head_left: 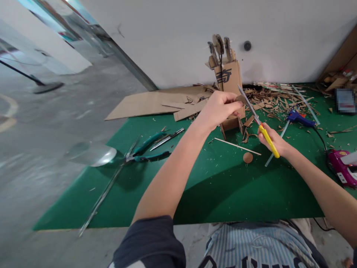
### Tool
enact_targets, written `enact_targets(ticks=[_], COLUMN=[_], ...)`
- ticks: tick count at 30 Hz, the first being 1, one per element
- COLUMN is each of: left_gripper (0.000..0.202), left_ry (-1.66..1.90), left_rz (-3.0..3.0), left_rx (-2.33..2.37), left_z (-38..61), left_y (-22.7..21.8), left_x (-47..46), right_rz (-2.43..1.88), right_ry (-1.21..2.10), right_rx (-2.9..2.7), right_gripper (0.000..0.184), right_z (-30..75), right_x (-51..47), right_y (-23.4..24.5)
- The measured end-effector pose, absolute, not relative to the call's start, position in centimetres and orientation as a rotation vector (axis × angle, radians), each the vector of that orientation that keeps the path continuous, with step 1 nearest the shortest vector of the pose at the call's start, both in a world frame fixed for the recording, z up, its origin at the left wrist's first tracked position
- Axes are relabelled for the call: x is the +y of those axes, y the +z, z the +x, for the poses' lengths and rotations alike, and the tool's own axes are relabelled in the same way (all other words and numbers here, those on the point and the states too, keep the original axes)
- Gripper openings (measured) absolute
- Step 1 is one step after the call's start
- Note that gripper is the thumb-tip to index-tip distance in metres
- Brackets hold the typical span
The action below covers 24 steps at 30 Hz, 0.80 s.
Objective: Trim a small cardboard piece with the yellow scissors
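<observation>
My left hand (220, 108) pinches a small piece of cardboard (241, 99) in front of a cardboard build (229, 76) with several rounded parts on top. My right hand (269, 138) grips yellow-handled scissors (268, 140), their blades pointing up and leftward right beside the piece. Whether the blades touch it, I cannot tell. Below my hands, a round cardboard disc (248, 158) lies on the green table (212, 178). A thin wooden stick (237, 146) rests just behind the disc.
Cardboard scraps (267, 102) are heaped along the wall, near a flat cardboard sheet (145, 104). Green-handled pliers (142, 152) and a utility knife (167, 139) lie left. A blue glue gun (301, 118) with a cord and a magenta device (341, 167) sit right. A clear plastic object (95, 154) overhangs the left edge.
</observation>
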<state>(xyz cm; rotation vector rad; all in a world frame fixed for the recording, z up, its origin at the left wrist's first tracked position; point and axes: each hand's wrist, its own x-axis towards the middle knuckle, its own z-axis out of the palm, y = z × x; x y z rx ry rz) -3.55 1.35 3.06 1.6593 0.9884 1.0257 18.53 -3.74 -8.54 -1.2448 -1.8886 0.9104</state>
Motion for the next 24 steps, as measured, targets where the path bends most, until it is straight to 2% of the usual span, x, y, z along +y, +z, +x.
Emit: enact_targets(ticks=[10,24], left_gripper=[0.024,0.026], left_ry=[1.036,1.263], left_rz=[1.672,1.63], left_rx=[1.006,0.965], left_z=[-2.9,-1.0], left_y=[2.3,0.6], left_x=[1.5,1.1], right_rz=[-1.277,-1.269], right_ry=[0.917,0.967], right_rx=[-1.847,-1.698], right_gripper=[0.048,0.057], right_z=[18.4,18.0], right_x=[-3.5,-3.1], right_y=[-8.7,-9.3])
